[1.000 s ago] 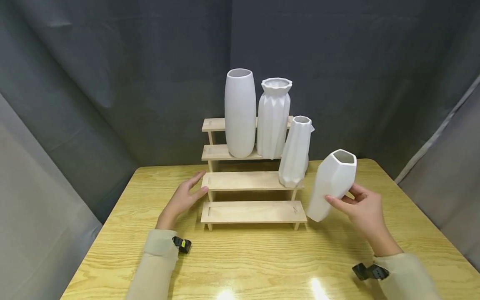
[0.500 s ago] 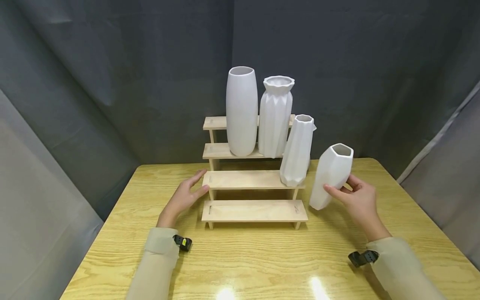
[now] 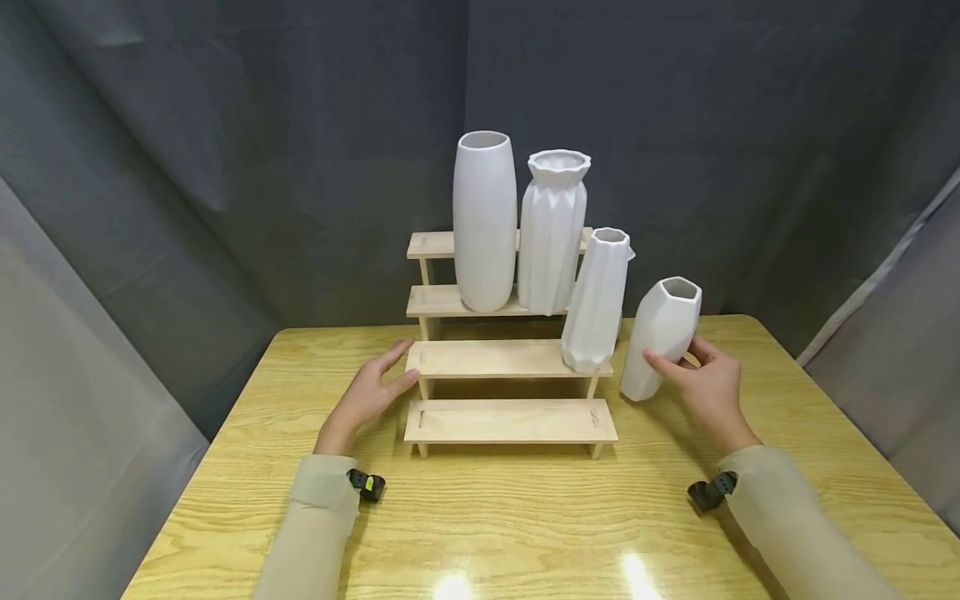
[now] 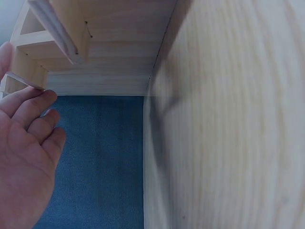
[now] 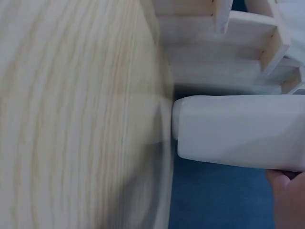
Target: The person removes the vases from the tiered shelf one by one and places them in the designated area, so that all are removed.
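My right hand (image 3: 708,387) grips a white faceted vase (image 3: 660,342) with a five-sided mouth, thumb in front and fingers behind. The vase leans slightly right, beside the stand; in the right wrist view its base (image 5: 183,124) is close over the table. My left hand (image 3: 367,396) holds the left end of a stepped wooden display stand (image 3: 480,358); the left wrist view has a board end (image 4: 24,80) between thumb and fingers. A slim ribbed vase (image 3: 596,304) stands on the stand's second-lowest step. A tall smooth vase (image 3: 485,225) and a pleated vase (image 3: 553,237) occupy a higher step.
Behind the slim vase, part of another white object (image 3: 632,253) peeks out, mostly hidden. The stand sits on a wood-grain table (image 3: 487,525). A dark curtain (image 3: 337,167) hangs at the back, with grey cloth (image 3: 67,400) to the side.
My right hand has moved the faceted vase away from me, toward the table's back, and it leans less than before. My left hand stays at the stand's end.
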Demonstrator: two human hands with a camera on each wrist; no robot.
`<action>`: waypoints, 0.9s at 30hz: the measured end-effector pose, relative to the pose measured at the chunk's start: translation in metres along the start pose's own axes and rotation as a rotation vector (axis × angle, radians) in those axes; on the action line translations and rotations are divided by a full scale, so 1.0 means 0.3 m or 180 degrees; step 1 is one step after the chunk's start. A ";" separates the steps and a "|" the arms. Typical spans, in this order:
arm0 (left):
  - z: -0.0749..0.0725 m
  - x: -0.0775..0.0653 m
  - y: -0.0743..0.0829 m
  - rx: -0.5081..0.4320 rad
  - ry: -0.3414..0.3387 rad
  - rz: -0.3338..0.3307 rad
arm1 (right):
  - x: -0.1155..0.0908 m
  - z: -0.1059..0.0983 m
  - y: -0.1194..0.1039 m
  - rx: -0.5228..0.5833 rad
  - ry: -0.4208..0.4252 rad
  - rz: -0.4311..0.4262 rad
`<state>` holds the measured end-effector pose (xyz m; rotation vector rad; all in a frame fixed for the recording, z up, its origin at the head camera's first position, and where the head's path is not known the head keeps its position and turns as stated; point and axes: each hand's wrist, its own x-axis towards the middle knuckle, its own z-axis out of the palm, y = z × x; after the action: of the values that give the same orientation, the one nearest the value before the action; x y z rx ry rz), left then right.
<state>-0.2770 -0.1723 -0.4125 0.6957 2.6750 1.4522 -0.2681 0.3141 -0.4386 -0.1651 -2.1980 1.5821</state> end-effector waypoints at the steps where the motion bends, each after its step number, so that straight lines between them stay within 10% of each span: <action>1: 0.000 0.001 -0.001 0.0008 0.0000 0.0004 | 0.008 0.003 0.006 0.0039 0.0002 0.0013; 12: 0.021 0.048 -0.150 0.0030 0.0146 0.0035 | 0.090 0.034 0.044 -0.0097 0.0102 0.0062; 27: 0.024 0.037 -0.153 0.0024 0.0142 0.0110 | 0.175 0.064 0.072 -0.0160 0.0180 0.0264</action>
<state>-0.3025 -0.1840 -0.4513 0.7222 2.7161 1.4839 -0.3265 0.3224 -0.4496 -0.3158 -2.2143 1.5467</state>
